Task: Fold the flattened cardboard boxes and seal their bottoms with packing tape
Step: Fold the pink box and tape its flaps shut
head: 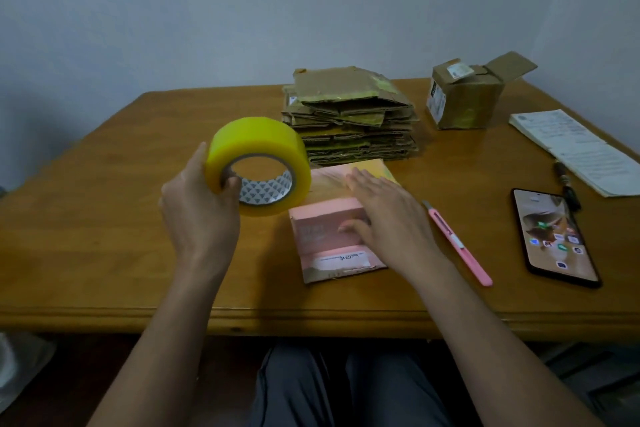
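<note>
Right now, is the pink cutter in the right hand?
No, the pink cutter lies on the table beside the right hand, which presses flat on the pink box.

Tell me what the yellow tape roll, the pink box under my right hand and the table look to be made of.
Tape roll: glossy translucent yellow plastic film, wound on what looks like a printed card core. Pink box: seemingly matte printed cardboard; the creased flaps suggest it. Table: looks like varnished wood, with visible grain and sheen, though it could be veneer.
</note>
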`<state>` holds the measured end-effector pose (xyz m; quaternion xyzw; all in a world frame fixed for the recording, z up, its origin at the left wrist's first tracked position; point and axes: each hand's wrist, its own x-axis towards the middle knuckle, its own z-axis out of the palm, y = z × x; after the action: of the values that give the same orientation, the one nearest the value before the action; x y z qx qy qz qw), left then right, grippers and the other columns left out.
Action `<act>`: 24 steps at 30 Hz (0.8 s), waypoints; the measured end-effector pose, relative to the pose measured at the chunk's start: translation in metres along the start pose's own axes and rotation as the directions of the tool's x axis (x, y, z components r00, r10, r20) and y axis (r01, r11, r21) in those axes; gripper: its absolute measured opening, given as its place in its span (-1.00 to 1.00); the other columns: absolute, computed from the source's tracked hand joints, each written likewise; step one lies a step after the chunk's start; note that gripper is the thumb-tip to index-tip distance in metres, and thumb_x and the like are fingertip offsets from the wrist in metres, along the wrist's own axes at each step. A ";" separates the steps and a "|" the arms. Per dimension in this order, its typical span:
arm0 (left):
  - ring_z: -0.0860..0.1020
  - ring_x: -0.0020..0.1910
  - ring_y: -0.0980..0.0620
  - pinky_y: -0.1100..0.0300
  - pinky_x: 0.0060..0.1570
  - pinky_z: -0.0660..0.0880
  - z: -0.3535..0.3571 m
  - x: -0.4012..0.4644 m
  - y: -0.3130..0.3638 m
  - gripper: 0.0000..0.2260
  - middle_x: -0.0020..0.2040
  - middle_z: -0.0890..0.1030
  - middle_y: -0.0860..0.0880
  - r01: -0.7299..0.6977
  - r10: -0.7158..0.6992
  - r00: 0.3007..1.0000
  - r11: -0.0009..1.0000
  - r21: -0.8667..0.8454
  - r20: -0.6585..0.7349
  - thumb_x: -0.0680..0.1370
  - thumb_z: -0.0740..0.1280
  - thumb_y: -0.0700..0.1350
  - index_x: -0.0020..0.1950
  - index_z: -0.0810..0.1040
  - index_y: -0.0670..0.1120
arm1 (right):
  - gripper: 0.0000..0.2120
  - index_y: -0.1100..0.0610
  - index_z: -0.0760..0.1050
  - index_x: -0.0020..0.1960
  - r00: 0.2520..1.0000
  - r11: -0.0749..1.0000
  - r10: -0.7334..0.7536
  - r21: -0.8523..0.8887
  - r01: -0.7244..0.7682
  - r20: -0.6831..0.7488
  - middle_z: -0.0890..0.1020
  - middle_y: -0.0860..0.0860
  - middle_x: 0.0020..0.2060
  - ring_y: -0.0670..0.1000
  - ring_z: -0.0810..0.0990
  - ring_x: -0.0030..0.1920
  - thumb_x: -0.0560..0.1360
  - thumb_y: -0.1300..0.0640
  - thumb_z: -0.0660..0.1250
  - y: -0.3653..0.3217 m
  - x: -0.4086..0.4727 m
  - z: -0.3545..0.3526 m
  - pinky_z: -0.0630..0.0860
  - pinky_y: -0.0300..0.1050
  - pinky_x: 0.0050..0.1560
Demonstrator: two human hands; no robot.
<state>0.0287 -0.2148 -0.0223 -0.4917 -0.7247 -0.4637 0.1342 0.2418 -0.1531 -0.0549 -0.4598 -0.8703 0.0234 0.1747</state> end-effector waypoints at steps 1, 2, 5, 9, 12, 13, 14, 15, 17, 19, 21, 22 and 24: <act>0.54 -0.25 -0.06 0.15 -0.27 0.29 -0.001 -0.001 -0.003 -0.88 -0.26 0.55 0.00 -0.001 0.001 1.000 1.000 0.021 -0.007 0.52 0.41 -0.19 0.05 0.61 -0.11 | -0.25 0.06 0.08 0.57 1.000 1.000 0.002 -0.002 -0.002 0.004 0.13 -0.04 0.56 -0.10 0.07 0.55 0.51 -0.16 0.31 0.000 0.000 0.000 -0.15 -0.26 0.42; 0.57 -0.21 -0.13 0.12 -0.27 0.31 -0.002 -0.002 -0.008 -0.82 -0.23 0.59 -0.06 0.011 -0.011 1.000 0.999 0.046 -0.014 0.53 0.40 -0.18 0.12 0.61 -0.12 | -0.25 0.06 0.09 0.57 1.000 1.000 0.007 -0.001 -0.007 0.008 0.13 -0.04 0.56 -0.10 0.06 0.55 0.52 -0.15 0.31 0.000 0.000 0.000 -0.15 -0.26 0.43; 0.59 -0.04 -0.34 -0.10 -0.14 0.47 -0.008 -0.006 -0.026 -0.56 -0.04 0.65 -0.31 0.106 -0.106 0.994 0.983 0.153 -0.011 0.55 0.40 -0.18 0.43 0.48 -0.13 | -0.28 0.06 0.11 0.57 1.000 1.000 0.027 0.010 -0.027 0.016 0.14 -0.04 0.55 -0.10 0.07 0.55 0.53 -0.13 0.30 0.001 -0.001 -0.002 -0.08 -0.22 0.48; 0.58 0.05 -0.38 -0.18 -0.01 0.49 -0.003 -0.023 -0.052 -0.56 0.03 0.63 -0.33 0.205 -0.223 0.969 0.966 0.156 0.109 0.56 0.39 -0.18 0.44 0.45 -0.17 | -0.26 0.07 0.05 0.59 0.997 0.998 0.061 -0.029 -0.060 0.039 0.10 -0.01 0.57 -0.06 0.05 0.56 0.55 -0.16 0.27 -0.003 0.002 -0.003 -0.03 -0.13 0.51; 0.56 0.08 -0.36 -0.15 -0.01 0.49 0.000 -0.024 -0.059 -0.57 0.08 0.63 -0.29 0.221 -0.249 0.947 0.964 0.150 0.201 0.57 0.35 -0.13 0.44 0.44 -0.13 | -0.14 0.01 -0.08 0.60 0.992 0.993 0.097 -0.078 -0.091 0.077 -0.01 0.00 0.59 0.02 -0.04 0.57 0.50 -0.32 0.23 -0.014 0.005 0.000 -0.10 0.01 0.53; 0.53 0.16 -0.34 -0.16 0.05 0.49 0.000 -0.022 -0.058 -0.54 0.18 0.60 -0.27 0.230 -0.262 0.935 0.961 0.153 0.239 0.58 0.34 -0.14 0.48 0.39 -0.11 | -0.12 -0.02 -0.10 0.60 0.991 0.991 0.109 -0.090 -0.102 0.072 -0.03 -0.02 0.59 0.06 -0.06 0.58 0.48 -0.38 0.19 -0.019 0.005 0.003 -0.13 0.09 0.52; 0.47 0.28 -0.31 -0.19 0.16 0.46 -0.001 -0.019 -0.056 -0.46 0.32 0.53 -0.25 0.234 -0.269 0.918 0.961 0.148 0.291 0.57 0.34 -0.16 0.54 0.30 -0.08 | -0.12 -0.04 -0.10 0.59 0.992 0.989 0.116 -0.102 -0.110 0.056 -0.05 -0.04 0.59 0.07 -0.08 0.58 0.46 -0.43 0.15 -0.024 0.005 0.006 -0.15 0.17 0.52; 0.35 0.42 -0.26 -0.23 0.32 0.36 -0.002 -0.016 -0.049 -0.36 0.46 0.39 -0.21 0.221 -0.256 0.900 0.965 0.137 0.353 0.55 0.34 -0.20 0.59 0.19 -0.05 | -0.12 -0.05 -0.08 0.59 0.992 0.987 0.119 -0.113 -0.114 0.040 -0.04 -0.05 0.59 0.07 -0.09 0.58 0.45 -0.46 0.12 -0.028 0.005 0.009 -0.16 0.21 0.51; 0.12 0.56 -0.15 -0.29 0.49 0.07 -0.007 -0.011 -0.031 -0.26 0.60 0.13 -0.09 0.125 -0.153 0.876 0.988 0.092 0.457 0.51 0.33 -0.21 0.61 0.05 0.04 | -0.12 -0.04 -0.03 0.59 0.992 0.986 0.124 -0.113 -0.120 0.023 -0.02 -0.07 0.59 0.05 -0.08 0.58 0.44 -0.49 0.08 -0.031 0.005 0.013 -0.14 0.22 0.51; 0.10 0.57 -0.09 -0.30 0.50 -0.01 -0.008 -0.003 -0.018 -0.34 0.59 0.16 -0.04 0.057 -0.040 0.861 0.998 -0.017 0.507 0.51 0.25 -0.08 0.59 0.13 0.08 | -0.12 -0.04 0.02 0.58 0.992 0.987 0.128 -0.101 -0.126 0.008 0.02 -0.09 0.58 0.04 -0.05 0.57 0.43 -0.51 0.05 -0.029 0.005 0.014 -0.11 0.19 0.51; 0.20 0.53 -0.08 -0.30 0.50 0.00 -0.006 0.007 -0.010 -0.43 0.53 0.31 -0.02 0.026 0.000 0.835 0.999 -0.040 0.550 0.49 0.13 0.10 0.51 0.32 0.10 | -0.12 -0.06 0.06 0.57 0.992 0.986 0.123 -0.112 -0.123 -0.005 0.06 -0.10 0.58 0.02 -0.02 0.57 0.41 -0.53 0.01 -0.026 0.006 0.014 -0.09 0.18 0.51; 0.29 0.48 -0.08 -0.30 0.48 0.05 -0.003 0.012 -0.008 -0.48 0.48 0.38 -0.02 0.011 -0.003 0.825 1.000 -0.010 0.565 0.52 0.09 0.18 0.45 0.41 0.09 | -0.10 -0.06 0.07 0.57 0.993 0.985 0.119 -0.122 -0.119 -0.010 0.08 -0.11 0.57 0.01 0.00 0.57 0.38 -0.55 -0.03 -0.025 0.006 0.014 -0.09 0.18 0.51; 0.42 0.32 -0.09 -0.23 0.35 0.31 0.001 0.019 -0.008 -0.51 0.33 0.47 -0.01 -0.017 -0.021 0.813 0.998 0.059 0.582 0.59 0.08 0.31 0.36 0.49 0.07 | -0.02 -0.08 0.11 0.56 0.992 0.982 0.124 -0.141 -0.126 -0.025 0.13 -0.12 0.56 -0.01 0.03 0.56 0.31 -0.62 -0.14 -0.020 0.006 0.014 -0.09 0.21 0.51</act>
<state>0.0134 -0.2032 -0.0146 -0.6048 -0.7453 -0.2690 -0.0794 0.2185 -0.1582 -0.0628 -0.5249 -0.8378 -0.0317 0.1467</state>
